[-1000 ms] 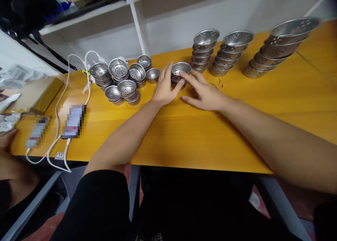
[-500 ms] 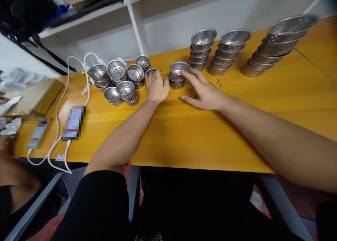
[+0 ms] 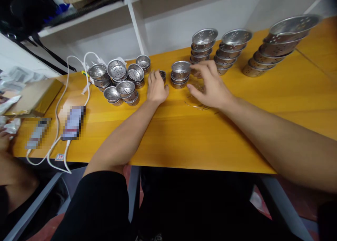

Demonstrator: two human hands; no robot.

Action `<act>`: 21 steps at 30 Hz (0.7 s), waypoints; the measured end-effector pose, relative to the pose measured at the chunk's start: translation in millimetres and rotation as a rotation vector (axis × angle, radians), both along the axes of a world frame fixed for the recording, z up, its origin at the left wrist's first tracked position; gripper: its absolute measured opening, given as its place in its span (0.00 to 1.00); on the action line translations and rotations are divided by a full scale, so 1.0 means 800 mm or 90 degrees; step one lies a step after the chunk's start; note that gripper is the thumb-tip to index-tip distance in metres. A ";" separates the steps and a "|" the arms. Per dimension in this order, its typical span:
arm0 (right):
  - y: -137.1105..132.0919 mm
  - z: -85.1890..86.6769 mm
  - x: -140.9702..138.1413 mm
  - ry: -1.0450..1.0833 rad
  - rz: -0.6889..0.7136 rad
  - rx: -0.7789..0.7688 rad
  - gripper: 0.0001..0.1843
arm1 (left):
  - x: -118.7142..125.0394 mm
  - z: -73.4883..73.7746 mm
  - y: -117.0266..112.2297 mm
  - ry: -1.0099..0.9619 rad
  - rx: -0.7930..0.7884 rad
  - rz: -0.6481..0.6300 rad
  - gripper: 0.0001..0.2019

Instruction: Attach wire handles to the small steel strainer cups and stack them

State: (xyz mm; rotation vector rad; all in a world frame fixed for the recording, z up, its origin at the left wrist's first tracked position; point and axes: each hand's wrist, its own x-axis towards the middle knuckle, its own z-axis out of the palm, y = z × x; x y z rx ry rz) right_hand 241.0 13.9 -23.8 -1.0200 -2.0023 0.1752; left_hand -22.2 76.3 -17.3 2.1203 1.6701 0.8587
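The left hand has left the cup stack, and its grip is now closed round one loose little cup beside that stack on the tabletop (one more cup in hand for the stacking). The right hand has lifted; I cannot tell its grip. No words can be read.

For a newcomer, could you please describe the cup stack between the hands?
On the yellow table, look between the loose perforated cups and the tall bowl stacks. The short cup stack stands alone, left hand and right hand either side.
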 end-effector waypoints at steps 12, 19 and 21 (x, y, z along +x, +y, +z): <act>-0.004 -0.005 -0.009 -0.050 0.124 -0.049 0.33 | 0.003 -0.008 0.012 -0.130 0.016 0.034 0.44; 0.005 -0.014 -0.002 -0.045 0.034 -0.027 0.33 | 0.002 -0.022 0.025 -0.196 0.100 -0.003 0.37; 0.007 -0.015 0.000 -0.044 0.007 -0.025 0.33 | 0.002 -0.022 0.025 -0.226 0.117 -0.048 0.38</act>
